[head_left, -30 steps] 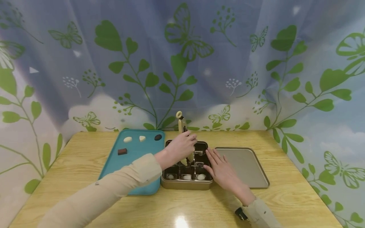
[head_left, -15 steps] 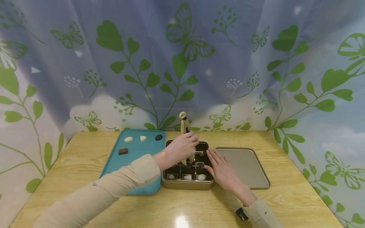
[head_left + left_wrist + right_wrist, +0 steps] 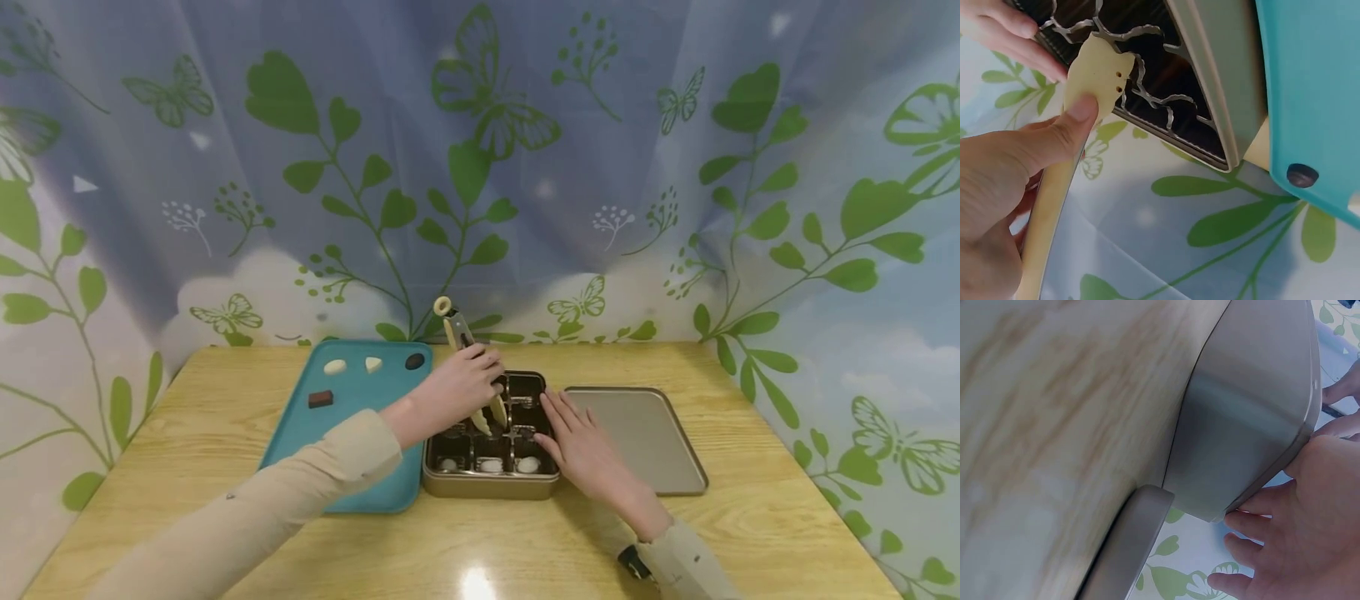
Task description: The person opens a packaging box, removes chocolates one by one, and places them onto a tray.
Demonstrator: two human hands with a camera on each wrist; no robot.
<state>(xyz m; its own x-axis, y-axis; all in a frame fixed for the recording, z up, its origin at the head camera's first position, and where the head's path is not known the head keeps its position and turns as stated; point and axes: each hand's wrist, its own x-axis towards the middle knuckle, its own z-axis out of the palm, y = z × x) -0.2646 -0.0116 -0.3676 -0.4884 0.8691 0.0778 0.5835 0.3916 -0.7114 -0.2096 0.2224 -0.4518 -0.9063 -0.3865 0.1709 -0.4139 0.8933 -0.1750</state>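
My left hand (image 3: 453, 387) grips cream and metal tongs (image 3: 457, 332), which lean left over a gold-brown tin (image 3: 491, 487) split into compartments by metal dividers. In the head view the tongs' tips stand apart, low over the middle of the tin, with nothing visible between them. The left wrist view shows the thumb pressed along one cream tong head (image 3: 1100, 72). My right hand (image 3: 588, 446) lies with extended fingers on the tin's right rim. Pale rounded pieces (image 3: 491, 465) sit in the front compartments; the left hand partly hides the back left ones.
Left of the tin lies a blue tray (image 3: 375, 404), bearing a dark oval piece (image 3: 415, 362), a white oval (image 3: 335, 367), a small white triangular piece (image 3: 373, 364) and a brown block (image 3: 320, 399). A flat metal lid (image 3: 645, 442) lies to the right. A patterned curtain hangs behind.
My left hand has shifted slightly left, and the tongs have gone from nearly upright to tilting left. Their tips now show apart. My right hand has stayed on the rim.
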